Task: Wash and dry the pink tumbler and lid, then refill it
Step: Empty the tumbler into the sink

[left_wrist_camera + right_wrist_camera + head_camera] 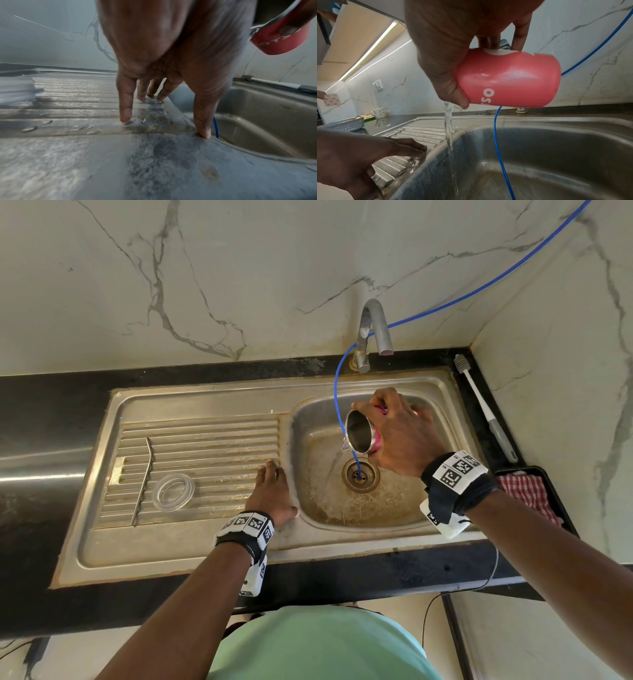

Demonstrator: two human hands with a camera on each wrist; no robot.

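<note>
Head view shows the right hand point(400, 436) curled around the pink tumbler point(508, 79), tipped over the sink point(442, 392) and pouring water toward the drain point(360, 474); the left hand point(272, 491) rests with straight fingers on the draining board point(205, 440), near the clear lid point(173, 492). Wet walls could let the tumbler slip into the basin, or the stream splash the counter

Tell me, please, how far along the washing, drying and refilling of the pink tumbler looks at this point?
Early. Done: the lid and metal straw are off, lying on the drainboard. In hand: the right hand tips the pink tumbler, pouring water into the sink, while the left hand rests on the drainboard. Left: drying with the checked cloth and refilling; whether scrubbing has happened cannot be told.
</note>
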